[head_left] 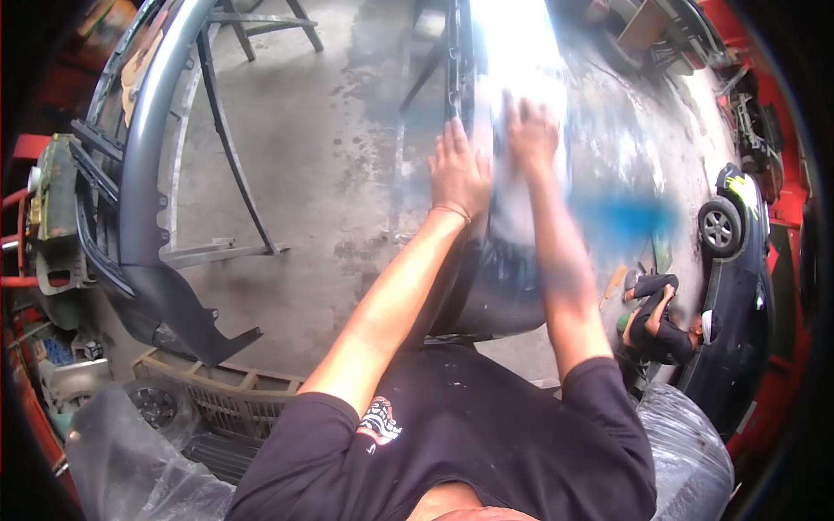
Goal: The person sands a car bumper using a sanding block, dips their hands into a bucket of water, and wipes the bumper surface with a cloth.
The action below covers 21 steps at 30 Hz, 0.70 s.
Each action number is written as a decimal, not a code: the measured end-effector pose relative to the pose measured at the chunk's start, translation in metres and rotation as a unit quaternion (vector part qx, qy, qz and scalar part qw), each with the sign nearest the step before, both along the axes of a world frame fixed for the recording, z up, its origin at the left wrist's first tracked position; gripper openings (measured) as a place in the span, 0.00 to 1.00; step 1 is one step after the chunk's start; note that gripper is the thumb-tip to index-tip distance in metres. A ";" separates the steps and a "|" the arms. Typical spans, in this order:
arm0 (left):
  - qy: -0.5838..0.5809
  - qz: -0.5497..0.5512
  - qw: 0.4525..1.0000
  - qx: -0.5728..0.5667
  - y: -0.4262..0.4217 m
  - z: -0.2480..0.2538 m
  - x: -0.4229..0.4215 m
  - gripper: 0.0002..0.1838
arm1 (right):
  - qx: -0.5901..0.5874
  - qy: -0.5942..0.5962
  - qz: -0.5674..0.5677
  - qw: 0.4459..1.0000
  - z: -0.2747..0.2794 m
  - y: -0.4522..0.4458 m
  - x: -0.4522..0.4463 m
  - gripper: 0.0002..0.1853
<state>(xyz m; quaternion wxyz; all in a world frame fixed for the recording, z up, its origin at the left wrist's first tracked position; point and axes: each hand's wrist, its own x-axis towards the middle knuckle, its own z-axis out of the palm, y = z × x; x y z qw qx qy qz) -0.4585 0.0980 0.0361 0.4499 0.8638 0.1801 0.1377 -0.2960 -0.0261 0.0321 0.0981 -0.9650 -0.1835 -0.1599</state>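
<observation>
A long, dark, glossy car bumper [512,286] runs away from my chest, with strong white glare on its far part. My left hand [460,174] lies flat along its left edge, fingers stretched forward and holding nothing that I can see. On the bright upper face rests my right hand [532,139], a little farther out. Its fingers are extended and slightly blurred; whether something thin lies under the palm is hidden.
A second bumper [143,182] stands at left on a metal stand [228,130]. A slatted grille [230,399] lies near my left side. At right, a person [665,321] sits low beside a dark car [730,304]. Plastic-wrapped items [686,443] flank me.
</observation>
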 end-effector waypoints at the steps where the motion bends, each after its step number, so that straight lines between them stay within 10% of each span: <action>1: 0.022 0.003 1.000 0.005 0.000 0.003 0.001 0.45 | -0.034 0.014 -0.025 0.999 0.004 0.006 0.014 0.30; 12: 0.062 0.002 0.998 0.003 -0.001 0.004 0.004 0.47 | 0.086 0.068 -0.007 0.994 0.032 0.003 -0.018 0.26; 15: 0.060 0.000 0.998 0.006 0.000 0.005 0.003 0.47 | 0.005 -0.135 -0.023 0.991 -0.006 -0.011 0.034 0.21; 21: 0.058 -0.002 0.998 0.007 -0.001 0.005 0.005 0.47 | 0.032 0.018 -0.023 0.999 0.046 -0.013 -0.076 0.25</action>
